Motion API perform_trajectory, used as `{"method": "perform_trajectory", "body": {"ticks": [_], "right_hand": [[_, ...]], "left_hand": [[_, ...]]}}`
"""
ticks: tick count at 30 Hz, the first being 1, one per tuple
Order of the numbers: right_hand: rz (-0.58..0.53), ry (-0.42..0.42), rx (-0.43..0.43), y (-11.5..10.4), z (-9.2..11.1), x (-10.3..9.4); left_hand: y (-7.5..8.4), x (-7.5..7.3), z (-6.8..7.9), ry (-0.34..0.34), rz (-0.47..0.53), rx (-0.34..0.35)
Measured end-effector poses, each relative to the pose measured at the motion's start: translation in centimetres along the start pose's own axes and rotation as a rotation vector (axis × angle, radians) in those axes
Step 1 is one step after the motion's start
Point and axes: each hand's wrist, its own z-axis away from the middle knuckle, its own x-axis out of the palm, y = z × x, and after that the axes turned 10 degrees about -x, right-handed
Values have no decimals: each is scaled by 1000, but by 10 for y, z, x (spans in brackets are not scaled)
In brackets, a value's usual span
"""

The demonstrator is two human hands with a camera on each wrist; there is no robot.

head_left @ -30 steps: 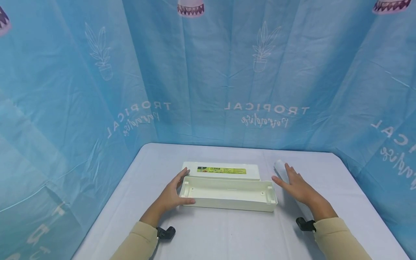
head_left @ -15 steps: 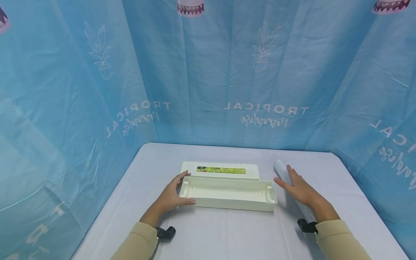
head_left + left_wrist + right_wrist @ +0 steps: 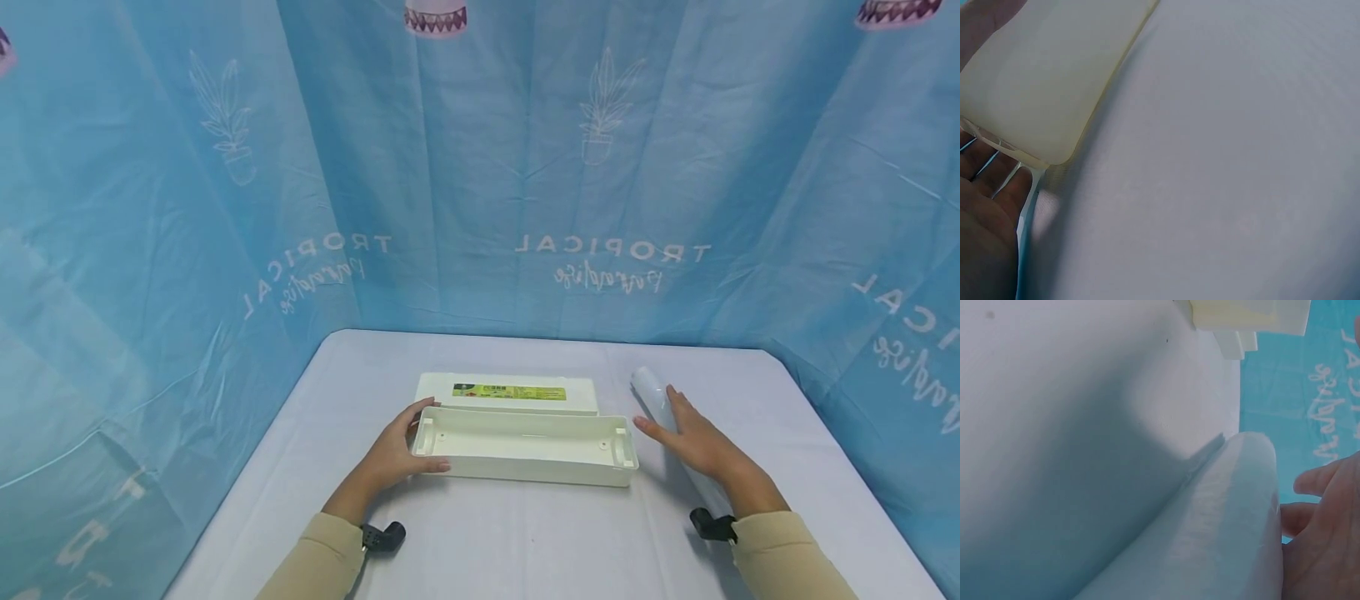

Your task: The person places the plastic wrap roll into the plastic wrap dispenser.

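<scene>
A long cream plastic box (image 3: pixel 525 471), its top uncovered, lies lengthwise across the table. My left hand (image 3: pixel 393 450) grips its left end, thumb on the front wall and fingers round behind; in the left wrist view the fingers (image 3: pixel 1016 187) show past the box's end. Right of the box, a white roll that looks like plastic wrap (image 3: pixel 651 390) slants toward the front. Over its middle is my right hand (image 3: pixel 697 437), fingers extended and thumb spread to the left. The right wrist view has that roll (image 3: pixel 1222 519) with fingers (image 3: pixel 1316 481) along its far side.
Directly behind the box lies a matching white cover (image 3: pixel 435 388) with a yellow-green label (image 3: pixel 510 392). A white cloth covers the table (image 3: pixel 480 542). Blue printed curtains (image 3: pixel 480 183) hang round its back and sides.
My right hand has shifted slightly right and toward me beside the roll. The left hand keeps its hold on the box, and the head view has drifted a little.
</scene>
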Motion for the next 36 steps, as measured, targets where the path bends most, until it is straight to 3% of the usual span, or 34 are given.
{"method": "perform_trajectory", "body": {"ticks": [13,28,36], "right_hand": [[-1,-45,62,7,10,-3],[36,-16,17,6,23,-3],[65,29,-3,21,25,4]], "left_hand": [[-4,2,-1,-16,43,-10],[-4,3,0,-8,41,-4],[-5,4,0,-6,37,1]]}}
